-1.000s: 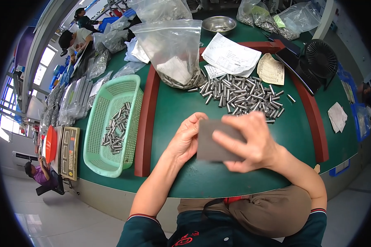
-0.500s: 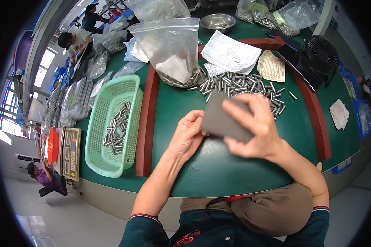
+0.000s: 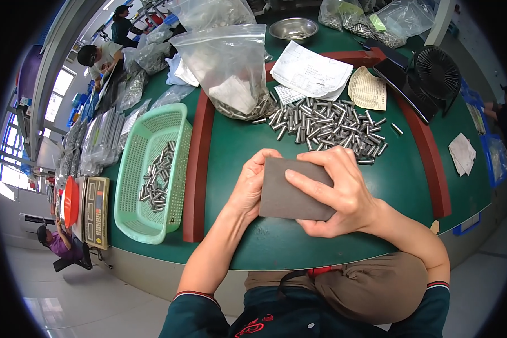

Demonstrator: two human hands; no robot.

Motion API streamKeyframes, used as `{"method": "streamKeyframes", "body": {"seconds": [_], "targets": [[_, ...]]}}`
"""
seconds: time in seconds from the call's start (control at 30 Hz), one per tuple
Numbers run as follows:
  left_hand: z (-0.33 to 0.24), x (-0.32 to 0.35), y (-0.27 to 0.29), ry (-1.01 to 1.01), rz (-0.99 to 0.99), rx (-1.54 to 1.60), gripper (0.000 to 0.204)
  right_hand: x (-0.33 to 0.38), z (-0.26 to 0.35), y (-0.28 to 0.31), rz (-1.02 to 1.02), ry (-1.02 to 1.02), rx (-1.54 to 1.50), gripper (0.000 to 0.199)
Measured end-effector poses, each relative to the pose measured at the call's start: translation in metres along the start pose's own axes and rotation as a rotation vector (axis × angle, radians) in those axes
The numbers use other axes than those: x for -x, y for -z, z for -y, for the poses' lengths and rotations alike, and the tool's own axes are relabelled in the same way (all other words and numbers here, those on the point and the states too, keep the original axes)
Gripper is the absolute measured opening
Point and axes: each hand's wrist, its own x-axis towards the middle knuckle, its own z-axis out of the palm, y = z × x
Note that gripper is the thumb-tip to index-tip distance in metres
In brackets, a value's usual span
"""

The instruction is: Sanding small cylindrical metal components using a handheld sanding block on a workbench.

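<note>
A dark grey flat rectangular pad point(image 3: 292, 191) is held over the green table between both hands. My right hand point(image 3: 341, 194) grips it, fingers wrapped over its top and right edge. My left hand point(image 3: 249, 185) presses against the pad's left edge, fingers curled behind it. Whatever lies under or behind the pad is hidden. Just beyond the hands lies a heap of several small shiny metal cylinders point(image 3: 328, 126).
A light green mesh basket point(image 3: 130, 188) with several metal cylinders stands at left, past a red-brown strip point(image 3: 196, 169). Clear plastic bags point(image 3: 228, 62), papers point(image 3: 311, 72), a metal bowl point(image 3: 292, 28), a black fan point(image 3: 436, 66) and a scale point(image 3: 95, 212) surround the area. Other people work at far left.
Both hands with the pad rose slightly away from me half a second ago and have come back toward me; the pad now lies flatter, and the grip is unchanged.
</note>
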Motion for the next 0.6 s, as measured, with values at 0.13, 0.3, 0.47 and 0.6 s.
{"method": "streamKeyframes", "body": {"seconds": [0.13,0.3,0.47,0.6], "targets": [[0.006,0.001,0.003,-0.156,0.024,0.046,0.017,0.005,-0.027,0.002,-0.105,-0.389,0.172,0.063],[0.003,-0.001,-0.003,-0.122,0.074,0.159,0.019,0.007,-0.028,0.01,-0.173,-0.444,0.096,0.063],[0.001,0.001,0.002,-0.102,0.051,0.193,0.018,0.009,-0.031,0.004,-0.154,-0.444,0.087,0.064],[0.007,0.001,0.002,-0.127,0.07,0.175,0.017,0.006,-0.019,0.005,-0.143,-0.291,0.128,0.067]]}}
